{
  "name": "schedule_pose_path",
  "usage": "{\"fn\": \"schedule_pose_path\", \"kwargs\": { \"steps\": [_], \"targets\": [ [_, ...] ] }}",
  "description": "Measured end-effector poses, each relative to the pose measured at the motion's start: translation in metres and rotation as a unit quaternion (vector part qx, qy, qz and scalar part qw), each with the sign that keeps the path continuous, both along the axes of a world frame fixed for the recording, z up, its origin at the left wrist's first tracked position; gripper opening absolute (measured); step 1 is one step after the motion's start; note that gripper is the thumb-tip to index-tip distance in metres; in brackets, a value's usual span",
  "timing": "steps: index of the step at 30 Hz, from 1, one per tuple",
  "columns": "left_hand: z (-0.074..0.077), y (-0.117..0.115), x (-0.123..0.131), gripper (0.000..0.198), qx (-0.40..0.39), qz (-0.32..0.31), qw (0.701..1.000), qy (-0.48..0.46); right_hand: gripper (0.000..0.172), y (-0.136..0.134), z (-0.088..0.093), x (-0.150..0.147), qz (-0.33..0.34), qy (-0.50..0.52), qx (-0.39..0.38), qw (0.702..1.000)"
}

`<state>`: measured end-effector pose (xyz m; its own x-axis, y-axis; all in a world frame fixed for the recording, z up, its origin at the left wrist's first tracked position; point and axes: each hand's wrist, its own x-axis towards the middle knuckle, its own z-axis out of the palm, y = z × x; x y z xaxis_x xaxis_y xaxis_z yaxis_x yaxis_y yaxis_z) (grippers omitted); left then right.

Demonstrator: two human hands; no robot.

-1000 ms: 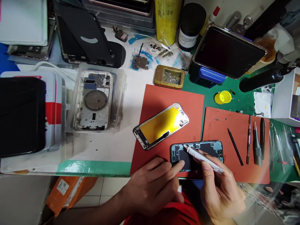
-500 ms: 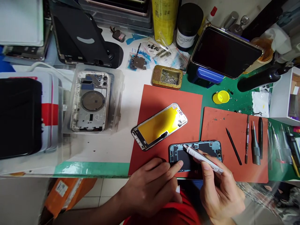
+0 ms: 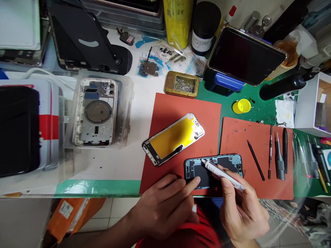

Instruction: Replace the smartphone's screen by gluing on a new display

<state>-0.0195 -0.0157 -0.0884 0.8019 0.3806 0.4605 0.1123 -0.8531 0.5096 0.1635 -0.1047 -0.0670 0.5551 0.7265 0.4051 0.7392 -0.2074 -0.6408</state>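
My right hand (image 3: 243,206) pinches a slim white glue tube (image 3: 223,174) between thumb and fingers. The tube's nozzle points left and meets the upper inner edge of an opened phone housing (image 3: 199,170), dark with a blue-grey frame, lying at the mat's front edge. My left hand (image 3: 168,203) is beside the housing, its index fingertip resting on the lower left part. Its other fingers are curled, and a small white piece (image 3: 194,208) peeks out by them, mostly hidden. Behind the housing, a detached phone screen (image 3: 170,141) lies with its yellow back up on the red mat (image 3: 207,106).
On the second red mat (image 3: 232,137) at right lie a black stick (image 3: 256,160) and several slim tools. Behind are a gold tin (image 3: 170,82), a yellow cap (image 3: 241,106) and a phone on a blue stand (image 3: 227,82). A white phone housing (image 3: 97,134) stands left.
The whole view has shifted slightly, so things sit a little further left. Both hands and the tube keep nearly the same place on the phone housing.
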Motion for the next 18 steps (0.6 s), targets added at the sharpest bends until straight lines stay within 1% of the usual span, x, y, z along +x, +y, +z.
{"fn": "schedule_pose_path", "kwargs": {
  "steps": [6, 18],
  "targets": [
    [0.002, 0.0008, -0.0002, 0.036, 0.005, 0.007, 1.0, 0.0, 0.035, -0.0011, -0.0017, -0.0005, 0.007, 0.011, 0.005, 1.0],
    [0.0026, 0.0014, -0.0001, 0.034, 0.004, 0.006, 1.0, 0.006, 0.035, -0.0015, -0.0001, 0.0027, 0.003, -0.004, 0.001, 1.0]
  ]
}}
